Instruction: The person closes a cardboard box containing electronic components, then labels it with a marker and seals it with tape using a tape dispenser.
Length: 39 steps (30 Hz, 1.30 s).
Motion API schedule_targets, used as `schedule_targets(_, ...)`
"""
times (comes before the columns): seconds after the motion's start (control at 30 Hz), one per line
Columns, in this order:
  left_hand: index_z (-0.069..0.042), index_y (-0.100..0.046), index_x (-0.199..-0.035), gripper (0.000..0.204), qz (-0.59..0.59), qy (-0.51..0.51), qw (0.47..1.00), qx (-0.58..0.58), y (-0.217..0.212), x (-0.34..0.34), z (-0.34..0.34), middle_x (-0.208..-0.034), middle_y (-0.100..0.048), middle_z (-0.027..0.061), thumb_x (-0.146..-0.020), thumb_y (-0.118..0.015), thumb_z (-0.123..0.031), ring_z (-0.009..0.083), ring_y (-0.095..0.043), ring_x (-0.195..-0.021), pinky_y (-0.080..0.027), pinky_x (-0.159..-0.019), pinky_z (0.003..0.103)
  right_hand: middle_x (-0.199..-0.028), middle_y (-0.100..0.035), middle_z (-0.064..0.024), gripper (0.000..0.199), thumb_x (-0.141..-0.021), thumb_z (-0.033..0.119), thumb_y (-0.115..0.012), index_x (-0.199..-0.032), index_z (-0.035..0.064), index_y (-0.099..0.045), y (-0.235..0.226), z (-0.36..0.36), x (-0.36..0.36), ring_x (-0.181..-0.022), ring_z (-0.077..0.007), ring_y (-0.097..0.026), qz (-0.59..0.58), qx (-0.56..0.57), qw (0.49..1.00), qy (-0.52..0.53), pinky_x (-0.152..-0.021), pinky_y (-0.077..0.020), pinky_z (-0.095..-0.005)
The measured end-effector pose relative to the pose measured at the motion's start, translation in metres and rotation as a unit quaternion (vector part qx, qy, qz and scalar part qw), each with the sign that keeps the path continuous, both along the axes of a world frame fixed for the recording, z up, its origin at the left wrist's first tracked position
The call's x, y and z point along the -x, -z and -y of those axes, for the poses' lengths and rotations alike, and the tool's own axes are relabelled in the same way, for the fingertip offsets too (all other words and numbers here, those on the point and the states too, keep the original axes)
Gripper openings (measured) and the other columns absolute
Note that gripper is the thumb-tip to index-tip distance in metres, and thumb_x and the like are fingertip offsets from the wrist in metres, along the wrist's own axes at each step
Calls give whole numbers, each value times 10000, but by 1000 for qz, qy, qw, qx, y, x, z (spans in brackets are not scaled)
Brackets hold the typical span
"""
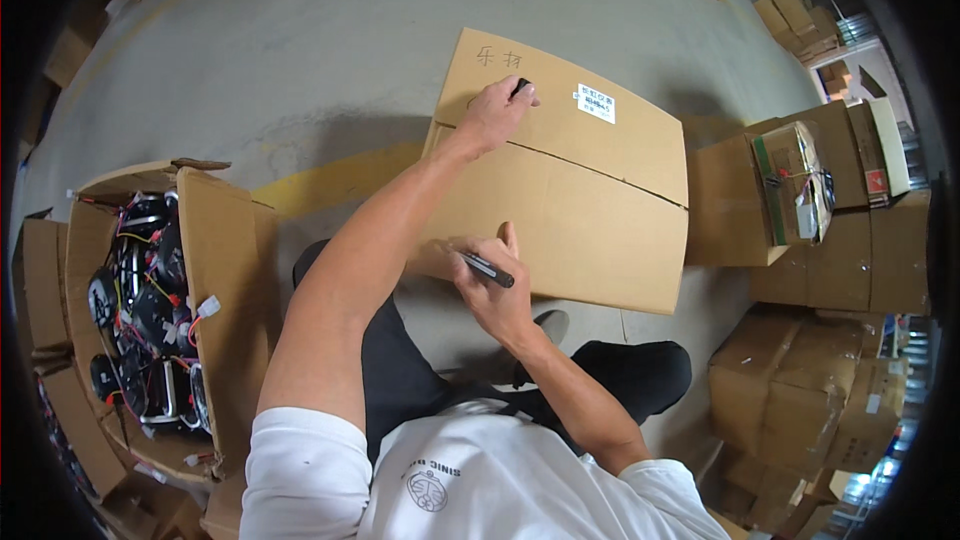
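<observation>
In the head view, a closed cardboard box (590,210) sits in front of the person, its near left corner hidden behind the forearm and hand. The hands are apart. The left hand (495,118) is over the far flap, fingers closed on a small black piece (521,87), mostly covered, so its shape is hard to make out. The right hand (492,290) grips a black marker (488,270) above the near left part of the box; its front end is blurred among the fingers, and whether it touches the cardboard I cannot tell. Dark handwriting (498,57) and a white label (597,103) show on the far flap. At left, an open carton (228,270) holds black parts (145,310) with tangled wires, many overlapping.
</observation>
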State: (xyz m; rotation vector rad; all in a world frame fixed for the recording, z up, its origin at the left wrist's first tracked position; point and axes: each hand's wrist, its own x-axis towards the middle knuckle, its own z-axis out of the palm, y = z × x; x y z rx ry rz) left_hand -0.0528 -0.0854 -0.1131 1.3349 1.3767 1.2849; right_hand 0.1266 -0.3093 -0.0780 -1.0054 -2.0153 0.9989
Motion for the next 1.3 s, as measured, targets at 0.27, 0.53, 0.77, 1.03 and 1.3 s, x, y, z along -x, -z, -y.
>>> schedule_targets(0.27,-13,-787,-1365,491,-47,13,999,21,-9,1,4,-1328,-899,129,-1299,-561,-443,274,-808,-1225,-607,-1107,475,-1172,-858,-122,140,-1048,66,-881,-1173,43,-822,5,-2,5,-1100,-307,-802,8,-42,999,0,-1382,-341,-647)
schedule_targets(0.53,17,-772,-1419,483,27,-9,999,15,-9,-7,-2,-1318,-899,149,-1291,-579,-407,266,-831,-1297,-612,-1164,447,-1146,-867,-118,136,-1102,83,-847,-1223,23,-840,-2,-12,-14,-1048,-273,-795,-31,29,998,42,-1416,-346,-653)
schedule_targets(0.77,34,-849,-1370,394,130,17,989,73,-28,-19,-5,-1123,-844,51,-1231,-744,-319,151,-786,-1079,-612,-1016,329,-1081,-795,-28,169,-1190,116,-777,-1266,-28,-824,-50,-90,-50,-949,-101,-700,-166,39,965,198,-1215,-556,-411)
schedule_targets(1.03,-27,-832,-1414,324,359,49,930,66,-38,-7,-14,-1057,-797,-3,-1243,-775,-296,105,-732,-966,-555,-896,289,-1191,-806,-50,259,-1207,159,-810,-1373,-38,-831,-74,-160,-23,-1045,-104,-745,-249,37,952,175,-786,-615,-275)
schedule_targets(1.3,-76,-841,-1325,270,330,89,934,103,-27,-1,-20,-1053,-801,-7,-1266,-747,-321,103,-734,-895,-603,-866,318,-1157,-834,-118,234,-1182,137,-829,-1343,-31,-845,-40,-190,-7,-1056,-189,-780,-200,-11,961,192,-858,-636,-345)
